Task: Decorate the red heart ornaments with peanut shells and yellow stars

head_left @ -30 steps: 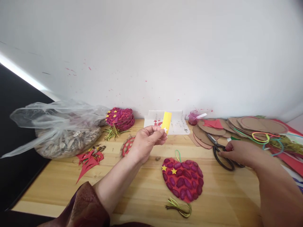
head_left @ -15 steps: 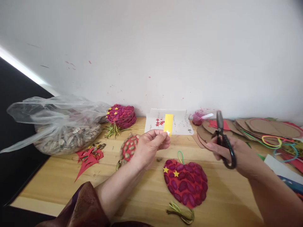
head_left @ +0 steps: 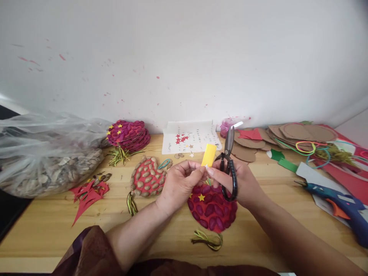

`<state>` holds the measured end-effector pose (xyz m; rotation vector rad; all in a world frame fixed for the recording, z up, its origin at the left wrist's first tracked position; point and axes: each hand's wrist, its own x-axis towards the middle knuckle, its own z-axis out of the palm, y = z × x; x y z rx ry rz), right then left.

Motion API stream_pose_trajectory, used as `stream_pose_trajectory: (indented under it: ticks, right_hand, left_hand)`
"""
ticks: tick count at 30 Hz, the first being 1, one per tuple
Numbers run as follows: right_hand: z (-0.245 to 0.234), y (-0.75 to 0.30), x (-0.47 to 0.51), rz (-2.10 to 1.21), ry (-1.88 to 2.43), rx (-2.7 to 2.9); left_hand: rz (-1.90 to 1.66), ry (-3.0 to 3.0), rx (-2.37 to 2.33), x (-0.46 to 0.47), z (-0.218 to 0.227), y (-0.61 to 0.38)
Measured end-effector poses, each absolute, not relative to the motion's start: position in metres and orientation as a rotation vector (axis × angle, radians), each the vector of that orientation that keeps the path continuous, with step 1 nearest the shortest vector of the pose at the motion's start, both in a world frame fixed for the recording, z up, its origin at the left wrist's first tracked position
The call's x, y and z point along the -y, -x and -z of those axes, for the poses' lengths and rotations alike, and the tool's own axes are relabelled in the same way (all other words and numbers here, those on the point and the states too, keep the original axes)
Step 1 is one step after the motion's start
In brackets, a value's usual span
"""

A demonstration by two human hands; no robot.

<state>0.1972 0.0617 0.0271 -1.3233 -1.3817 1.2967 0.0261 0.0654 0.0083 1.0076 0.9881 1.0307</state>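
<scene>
My left hand pinches the lower end of a small yellow paper strip, which stands up above my fingers. My right hand holds black scissors with the blades pointing up and closed, and its fingertips touch the strip beside my left fingers. Both hands hover just above a red heart ornament covered in dark red seeds, with a yellow star on it and a green-yellow tassel below.
A plastic bag of seeds lies at the left, red paper scraps near it. A second seed-covered heart, a stack of hearts, a paper sheet with stars, cardboard cut-outs and a blue glue gun lie around.
My right hand picked up the scissors from the table at the right and brought them in to the yellow strip. The view shifted, revealing the glue gun.
</scene>
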Motion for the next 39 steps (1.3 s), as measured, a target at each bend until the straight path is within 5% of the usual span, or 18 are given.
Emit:
stream_pose_trajectory:
  ticks: [23,39]
  right_hand:
    - [-0.019,-0.194,-0.056,-1.525,1.302,1.393]
    - [-0.011,-0.191,-0.047,-1.352,1.257,1.535]
  left_hand:
    - [-1.307,-0.824,-0.946,-0.081,-0.03,-0.018]
    - [-1.505,-0.754,-0.898,-0.093,-0.043,-0.049]
